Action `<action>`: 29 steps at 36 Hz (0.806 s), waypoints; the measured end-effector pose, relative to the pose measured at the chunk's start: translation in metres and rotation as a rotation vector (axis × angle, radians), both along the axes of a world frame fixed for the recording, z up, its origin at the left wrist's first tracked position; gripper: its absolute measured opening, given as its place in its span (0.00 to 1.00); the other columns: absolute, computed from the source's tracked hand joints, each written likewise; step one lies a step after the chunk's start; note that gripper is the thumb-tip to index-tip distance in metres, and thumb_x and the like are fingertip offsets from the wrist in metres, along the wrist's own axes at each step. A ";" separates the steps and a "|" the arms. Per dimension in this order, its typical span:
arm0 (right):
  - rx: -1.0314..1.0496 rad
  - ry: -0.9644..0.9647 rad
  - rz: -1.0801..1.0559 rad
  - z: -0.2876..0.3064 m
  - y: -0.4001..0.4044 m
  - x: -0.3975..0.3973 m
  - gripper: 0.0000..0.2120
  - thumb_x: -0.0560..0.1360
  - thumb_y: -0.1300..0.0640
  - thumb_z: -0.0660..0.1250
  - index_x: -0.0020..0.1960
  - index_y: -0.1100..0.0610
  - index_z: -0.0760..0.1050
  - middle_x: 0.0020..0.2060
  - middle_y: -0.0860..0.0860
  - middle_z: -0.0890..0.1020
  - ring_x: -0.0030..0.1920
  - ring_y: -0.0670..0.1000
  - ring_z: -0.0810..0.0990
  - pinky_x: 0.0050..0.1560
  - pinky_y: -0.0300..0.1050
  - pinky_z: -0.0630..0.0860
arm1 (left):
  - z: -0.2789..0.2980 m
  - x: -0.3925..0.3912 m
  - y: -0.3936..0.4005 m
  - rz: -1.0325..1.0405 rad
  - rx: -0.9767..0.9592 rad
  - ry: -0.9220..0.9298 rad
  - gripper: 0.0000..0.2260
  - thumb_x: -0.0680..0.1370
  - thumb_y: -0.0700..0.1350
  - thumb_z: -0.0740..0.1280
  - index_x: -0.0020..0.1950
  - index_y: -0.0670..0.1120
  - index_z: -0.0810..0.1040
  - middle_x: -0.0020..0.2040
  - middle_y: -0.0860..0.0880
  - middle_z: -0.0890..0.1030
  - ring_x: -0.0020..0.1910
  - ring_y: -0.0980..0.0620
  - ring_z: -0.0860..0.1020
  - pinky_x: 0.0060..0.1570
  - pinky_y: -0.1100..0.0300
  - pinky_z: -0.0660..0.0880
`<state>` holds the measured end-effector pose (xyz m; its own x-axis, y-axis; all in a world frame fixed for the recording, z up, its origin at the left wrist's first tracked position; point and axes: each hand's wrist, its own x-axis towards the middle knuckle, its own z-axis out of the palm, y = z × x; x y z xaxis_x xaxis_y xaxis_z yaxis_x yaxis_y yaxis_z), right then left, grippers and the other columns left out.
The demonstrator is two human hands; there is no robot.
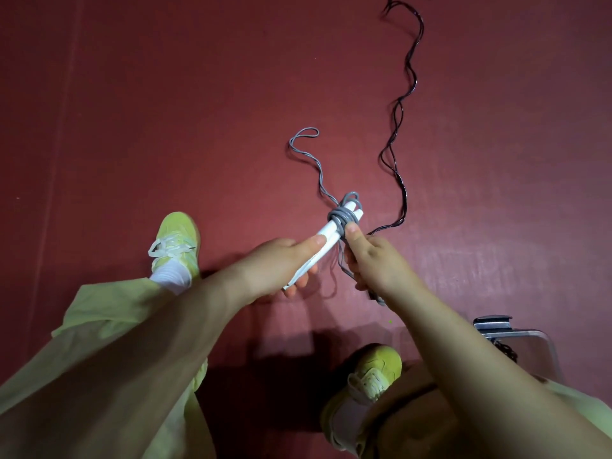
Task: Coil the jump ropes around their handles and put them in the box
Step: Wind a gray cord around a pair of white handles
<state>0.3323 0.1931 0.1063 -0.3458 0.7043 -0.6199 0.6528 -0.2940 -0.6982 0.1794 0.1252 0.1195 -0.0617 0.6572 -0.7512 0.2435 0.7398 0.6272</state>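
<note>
My left hand [281, 260] grips the two white handles [326, 235] of a jump rope, held side by side and pointing up to the right. A few turns of its grey rope [344, 216] are wound around the handles near their far end. My right hand [371, 260] pinches the grey rope just below the coil, thumb against the handles. The loose rest of the grey rope [311, 154] trails over the red floor and ends in a small loop. A black jump rope [402, 104] lies twisted on the floor to the right. The clear box [543, 339] stands at lower right.
My two feet in yellow-green shoes [175, 240] [371, 376] stand on the red floor [165, 111]. Something dark lies inside the box, partly hidden by my right forearm. A dark clip sits on the box's far rim [493, 321].
</note>
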 end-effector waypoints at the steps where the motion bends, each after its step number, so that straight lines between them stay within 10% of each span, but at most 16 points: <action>1: -0.019 0.015 -0.009 0.000 0.000 0.000 0.26 0.81 0.40 0.53 0.30 0.53 0.68 0.19 0.43 0.69 0.22 0.46 0.67 0.32 0.41 0.69 | -0.001 -0.001 0.000 -0.011 0.010 0.041 0.22 0.78 0.62 0.57 0.44 0.45 0.77 0.34 0.50 0.76 0.30 0.50 0.73 0.29 0.63 0.69; 6: -0.095 0.108 0.007 -0.001 -0.005 -0.002 0.26 0.78 0.34 0.51 0.38 0.51 0.74 0.29 0.48 0.71 0.27 0.47 0.66 0.33 0.43 0.65 | -0.005 -0.007 -0.002 -0.134 0.132 0.375 0.22 0.73 0.65 0.64 0.40 0.45 0.75 0.33 0.49 0.77 0.35 0.46 0.74 0.36 0.54 0.68; 13: -0.101 0.141 -0.077 0.001 -0.003 -0.003 0.30 0.78 0.35 0.54 0.23 0.48 0.72 0.21 0.43 0.64 0.23 0.45 0.60 0.29 0.42 0.59 | 0.004 -0.002 -0.003 -0.149 0.181 0.451 0.19 0.70 0.62 0.69 0.44 0.47 0.76 0.39 0.48 0.80 0.39 0.47 0.78 0.36 0.54 0.69; 20: -0.160 0.271 -0.195 0.006 -0.005 -0.006 0.20 0.69 0.36 0.58 0.27 0.49 0.62 0.25 0.50 0.62 0.28 0.51 0.58 0.35 0.55 0.51 | 0.020 0.000 -0.003 0.082 -0.072 -0.371 0.17 0.74 0.60 0.62 0.47 0.46 0.77 0.37 0.47 0.80 0.32 0.54 0.78 0.32 0.65 0.74; 23: -0.208 0.416 -0.282 0.003 -0.004 -0.005 0.18 0.65 0.36 0.60 0.31 0.51 0.69 0.30 0.55 0.65 0.32 0.55 0.61 0.36 0.58 0.51 | 0.020 -0.003 -0.004 0.083 -0.190 -0.708 0.30 0.69 0.67 0.54 0.52 0.44 0.79 0.44 0.40 0.83 0.40 0.44 0.82 0.45 0.53 0.78; 29: -0.245 0.593 -0.194 0.001 0.000 -0.001 0.19 0.71 0.44 0.54 0.40 0.60 0.68 0.30 0.58 0.66 0.26 0.54 0.65 0.30 0.45 0.62 | 0.011 0.007 -0.008 0.107 -0.246 -0.849 0.33 0.71 0.68 0.50 0.44 0.42 0.80 0.35 0.45 0.77 0.32 0.47 0.76 0.39 0.53 0.72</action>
<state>0.3316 0.1934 0.1078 -0.5588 0.6510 -0.5138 0.0985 -0.5630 -0.8205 0.1864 0.1172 0.1301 0.5283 0.4938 -0.6906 -0.3091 0.8695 0.3853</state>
